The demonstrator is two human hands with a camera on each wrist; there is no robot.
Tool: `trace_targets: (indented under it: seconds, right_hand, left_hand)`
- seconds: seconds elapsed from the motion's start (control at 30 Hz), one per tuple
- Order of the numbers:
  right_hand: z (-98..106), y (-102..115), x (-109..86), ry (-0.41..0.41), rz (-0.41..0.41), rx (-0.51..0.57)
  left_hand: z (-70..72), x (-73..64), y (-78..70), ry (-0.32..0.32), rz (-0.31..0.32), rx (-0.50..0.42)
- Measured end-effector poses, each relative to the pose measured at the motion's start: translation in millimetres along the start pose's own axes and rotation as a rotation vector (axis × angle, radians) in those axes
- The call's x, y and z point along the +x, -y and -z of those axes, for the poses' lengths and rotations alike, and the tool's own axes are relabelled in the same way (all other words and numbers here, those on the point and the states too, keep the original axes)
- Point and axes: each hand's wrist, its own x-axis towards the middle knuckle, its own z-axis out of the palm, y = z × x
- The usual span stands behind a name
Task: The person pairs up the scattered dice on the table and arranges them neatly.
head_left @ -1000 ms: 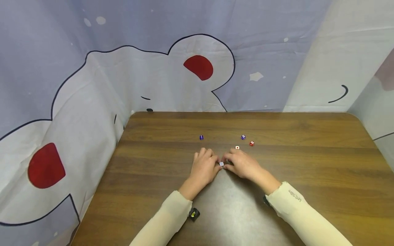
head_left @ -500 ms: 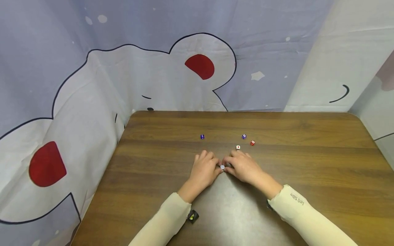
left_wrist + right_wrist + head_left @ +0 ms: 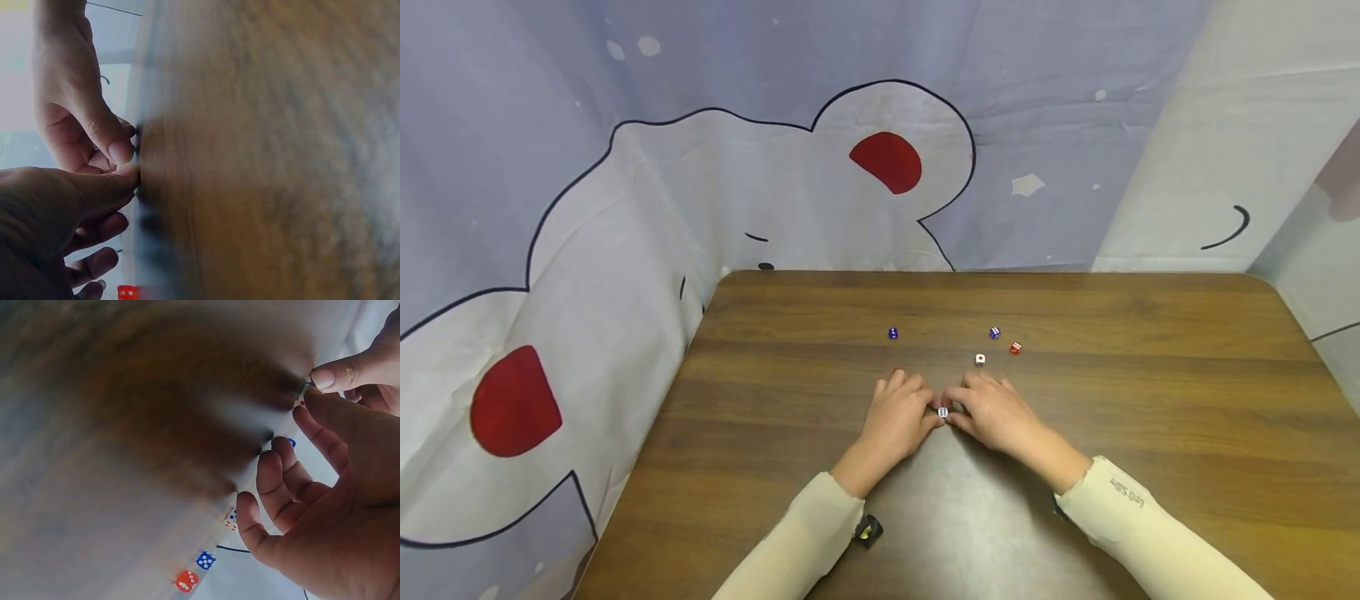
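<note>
A patterned cloth (image 3: 700,192) is hanging across the top of the head view, behind a wooden table (image 3: 1165,400). Four loose dice are showing there above the hands: one blue die (image 3: 892,332) on the left, a second blue die (image 3: 995,332), one red die (image 3: 1016,348) and one red-dotted die (image 3: 980,359), which is lying just above the right hand (image 3: 996,412). One six-spotted die (image 3: 943,412) is sitting near the centre, between the hands. The left hand (image 3: 895,417) is slanting in from lower left, the right from lower right, thumbs and forefingers pinching that die from opposite sides.
</note>
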Motion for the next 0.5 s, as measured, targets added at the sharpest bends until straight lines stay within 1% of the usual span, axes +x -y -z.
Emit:
trace_targets:
  seconds: [0.23,0.5]
  right_hand:
    - [0.6,5.4,-2.7,0.023,-0.024,-0.025]
    - [-1.7,11.0,-4.1,0.004,-0.014,-0.023]
  left_hand:
    - [-0.2,-3.3,-0.2,-0.006,-0.015,-0.004]
    - [0.8,-7.2,1.4,-0.019,-0.02,-0.009]
